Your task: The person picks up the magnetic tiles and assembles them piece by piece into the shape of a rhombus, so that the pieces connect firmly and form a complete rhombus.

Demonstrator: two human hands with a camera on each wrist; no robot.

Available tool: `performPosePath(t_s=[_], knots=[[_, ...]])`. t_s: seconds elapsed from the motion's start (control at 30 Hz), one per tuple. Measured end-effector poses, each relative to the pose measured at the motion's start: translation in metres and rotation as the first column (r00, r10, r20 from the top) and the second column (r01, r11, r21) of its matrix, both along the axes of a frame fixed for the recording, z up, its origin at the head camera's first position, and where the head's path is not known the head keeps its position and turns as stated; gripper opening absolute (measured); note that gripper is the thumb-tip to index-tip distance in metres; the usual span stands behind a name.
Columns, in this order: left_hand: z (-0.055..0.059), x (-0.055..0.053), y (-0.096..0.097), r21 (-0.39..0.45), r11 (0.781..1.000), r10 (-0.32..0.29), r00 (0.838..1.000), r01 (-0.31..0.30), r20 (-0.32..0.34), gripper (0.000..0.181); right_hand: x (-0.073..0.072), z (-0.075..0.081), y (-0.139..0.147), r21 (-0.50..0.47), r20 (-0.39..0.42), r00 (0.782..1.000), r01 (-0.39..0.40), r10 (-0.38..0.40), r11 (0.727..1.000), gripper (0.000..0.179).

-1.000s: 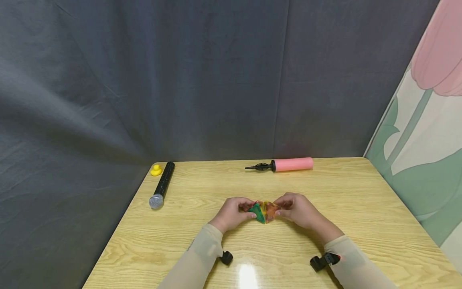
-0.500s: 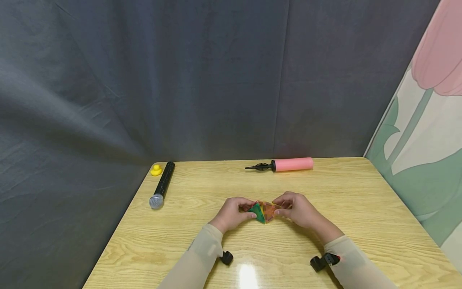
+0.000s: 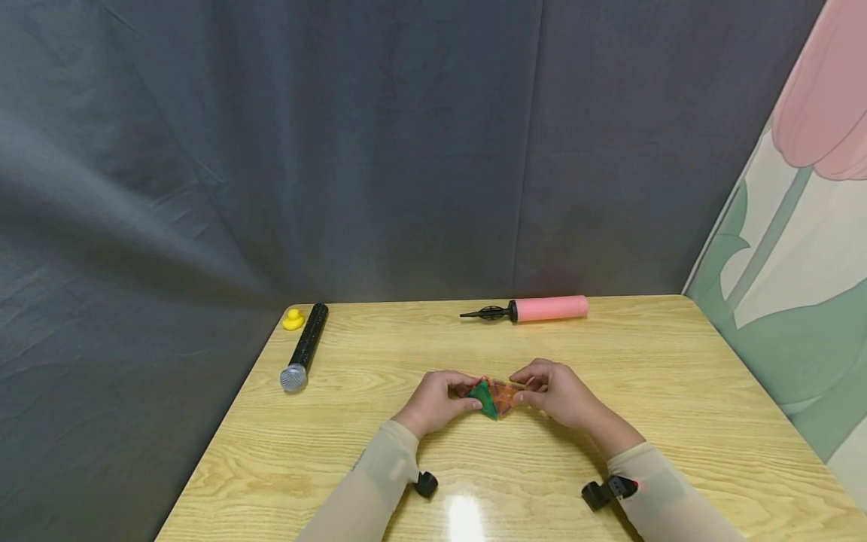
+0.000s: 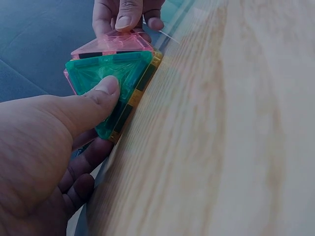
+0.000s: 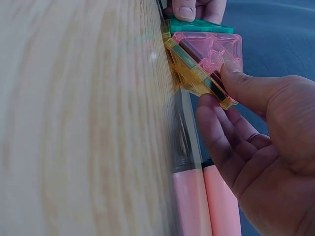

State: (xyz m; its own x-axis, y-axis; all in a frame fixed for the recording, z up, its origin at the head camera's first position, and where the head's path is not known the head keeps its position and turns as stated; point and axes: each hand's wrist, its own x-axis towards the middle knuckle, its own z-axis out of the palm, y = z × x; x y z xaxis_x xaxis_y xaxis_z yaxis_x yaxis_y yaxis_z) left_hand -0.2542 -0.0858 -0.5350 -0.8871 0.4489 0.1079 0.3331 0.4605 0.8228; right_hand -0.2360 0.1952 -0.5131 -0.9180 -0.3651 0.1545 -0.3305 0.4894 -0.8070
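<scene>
Translucent magnetic tiles are joined in a small cluster on the wooden table. My left hand grips it at the left: in the left wrist view, the thumb presses the green triangular tile, fingers behind. My right hand pinches the right end: in the right wrist view, its thumb is on the pink tile and fingertips are under the edge of the yellow tile. Pink and green tiles stand tilted against each other over the yellow one. The far side of the cluster is partly hidden by the fingers.
A pink hand pump with a black nozzle lies along the table's back edge. At the back left lie a black microphone and a yellow rubber duck. A dark curtain hangs behind the table.
The right-hand pink tile has tilted left towards the green tile, covering the yellow strip that showed between them. My right fingers have shifted slightly left; my left hand stays in place.
</scene>
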Motion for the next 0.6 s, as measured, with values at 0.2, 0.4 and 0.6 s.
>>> performPosePath(t_s=[0.2,0.4,0.6], knots=[[0.0001,0.0003,0.0007,0.010,1.000,0.006,1.000,-0.006,-0.013,0.032,0.0000,0.0002,-0.0008,0.012,-0.011,1.000,0.017,-0.017,1.000,0.025],[-0.0018,0.0001,0.0005,0.006,1.000,0.015,1.000,-0.015,-0.020,0.031,0.0006,-0.0001,-0.0022,0.013,-0.020,0.999,0.038,-0.038,0.999,0.024],[-0.0031,-0.0003,0.0009,-0.002,1.000,0.029,0.999,-0.029,-0.026,0.031,0.0001,-0.0006,-0.0027,-0.002,-0.030,0.999,0.044,-0.044,0.999,0.024]])
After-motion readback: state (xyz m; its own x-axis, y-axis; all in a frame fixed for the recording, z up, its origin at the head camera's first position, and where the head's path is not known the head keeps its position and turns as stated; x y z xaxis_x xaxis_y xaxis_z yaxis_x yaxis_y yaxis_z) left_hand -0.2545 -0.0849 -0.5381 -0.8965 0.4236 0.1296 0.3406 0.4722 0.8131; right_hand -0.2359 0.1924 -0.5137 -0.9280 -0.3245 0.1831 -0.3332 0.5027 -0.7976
